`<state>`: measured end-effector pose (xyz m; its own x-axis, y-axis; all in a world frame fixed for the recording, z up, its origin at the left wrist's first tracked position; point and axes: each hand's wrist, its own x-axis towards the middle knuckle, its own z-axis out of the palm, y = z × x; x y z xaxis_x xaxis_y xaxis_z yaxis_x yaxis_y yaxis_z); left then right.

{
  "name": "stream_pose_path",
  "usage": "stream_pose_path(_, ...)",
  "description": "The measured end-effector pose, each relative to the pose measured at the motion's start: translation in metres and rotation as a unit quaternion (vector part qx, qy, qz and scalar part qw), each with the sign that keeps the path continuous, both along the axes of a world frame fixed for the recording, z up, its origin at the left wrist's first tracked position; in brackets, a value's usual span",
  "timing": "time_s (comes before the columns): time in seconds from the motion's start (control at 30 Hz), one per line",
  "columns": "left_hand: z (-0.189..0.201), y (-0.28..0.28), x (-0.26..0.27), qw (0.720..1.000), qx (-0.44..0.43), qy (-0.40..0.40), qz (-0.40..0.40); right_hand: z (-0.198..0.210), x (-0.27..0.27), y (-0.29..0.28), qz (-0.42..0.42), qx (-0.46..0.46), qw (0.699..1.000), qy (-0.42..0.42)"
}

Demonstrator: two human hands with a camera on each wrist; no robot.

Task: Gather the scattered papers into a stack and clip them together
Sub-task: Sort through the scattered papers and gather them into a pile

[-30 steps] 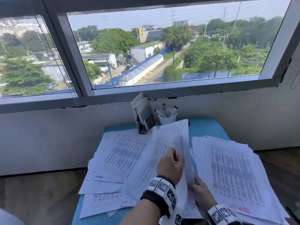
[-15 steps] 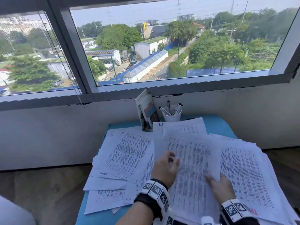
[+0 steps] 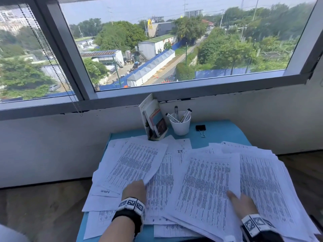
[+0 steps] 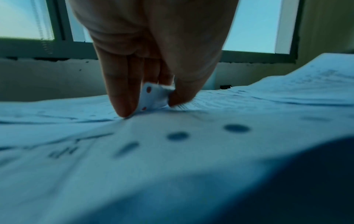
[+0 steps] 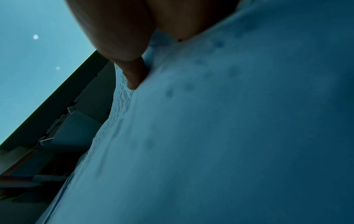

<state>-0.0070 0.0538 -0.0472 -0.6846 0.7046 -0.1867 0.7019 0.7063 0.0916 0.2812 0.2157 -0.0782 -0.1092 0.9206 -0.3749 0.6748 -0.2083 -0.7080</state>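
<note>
Printed sheets lie scattered over a small blue table (image 3: 220, 131). The left pile (image 3: 132, 163) fans toward the table's left edge, and a thicker right pile (image 3: 265, 180) overhangs the right side. My left hand (image 3: 135, 188) pinches the curled near corner of the left pile's top sheet (image 4: 153, 97) between thumb and fingers. My right hand (image 3: 243, 201) holds a sheet (image 3: 204, 186) at its right edge over the right pile, thumb (image 5: 134, 75) against it and fingers hidden. A black binder clip (image 3: 200, 128) lies at the back, far from both hands.
A white cup of markers (image 3: 180, 126) and a holder with booklets (image 3: 155, 121) stand at the back against the wall under the window. The papers overhang the table's left, right and near edges. Wooden floor shows on either side.
My right hand carried the sheet rightward and lowered it onto the right pile. My left hand let go of it, moved left and took the corner of the left pile's top sheet.
</note>
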Motion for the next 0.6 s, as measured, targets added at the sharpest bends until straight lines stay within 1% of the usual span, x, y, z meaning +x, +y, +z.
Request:
stream_pose_path(0.03,0.006,0.001,0.001,1.000,0.019,0.002,0.003,0.001,0.000,-0.001,0.002,-0.002,1.000,0.003)
stream_pose_path(0.07,0.014,0.003,0.005,0.998,0.056,0.002,0.006,-0.001,0.001,-0.001,-0.002,-0.013,1.000,0.015)
stream_pose_path(0.17,0.039,0.015,0.038,0.979,0.201,-0.014,-0.016,0.002,0.002,-0.004,0.004,-0.012,0.999,0.048)
stream_pose_path(0.23,0.048,0.028,0.075,0.961,0.260,-0.036,-0.084,-0.001,0.003,-0.002,-0.002,-0.021,0.997,0.078)
stream_pose_path(0.27,0.047,0.034,0.096,0.954,0.265,-0.049,-0.129,-0.001,0.003,-0.001,-0.003,-0.035,0.996,0.083)
stream_pose_path(0.3,0.045,0.039,0.116,0.951,0.247,-0.070,-0.172,-0.001,0.002,-0.001,-0.006,-0.043,0.994,0.101)
stream_pose_path(0.37,0.034,0.048,0.152,0.949,0.175,-0.112,-0.237,0.000,0.002,0.002,-0.027,-0.068,0.988,0.139)
stream_pose_path(0.4,0.030,0.051,0.168,0.945,0.139,-0.137,-0.263,0.006,0.001,0.001,-0.025,-0.087,0.982,0.164)
stream_pose_path(0.43,0.027,0.052,0.182,0.940,0.105,-0.165,-0.280,0.005,0.002,0.004,-0.040,-0.113,0.970,0.212)
stream_pose_path(0.47,0.024,0.053,0.192,0.936,0.071,-0.191,-0.287,0.010,0.003,0.004,-0.053,-0.140,0.959,0.240)
stream_pose_path(0.5,0.020,0.055,0.197,0.933,0.042,-0.215,-0.284,0.010,0.004,0.005,-0.052,-0.145,0.953,0.259)
stream_pose_path(0.53,0.020,0.054,0.199,0.933,0.025,-0.235,-0.273,0.008,0.006,0.007,-0.038,-0.139,0.957,0.251)
stream_pose_path(0.57,0.018,0.052,0.199,0.932,0.027,-0.250,-0.261,0.004,0.008,0.006,-0.030,-0.119,0.965,0.232)
stream_pose_path(0.6,0.015,0.049,0.195,0.935,0.056,-0.246,-0.250,0.002,0.009,0.004,-0.021,-0.109,0.969,0.219)
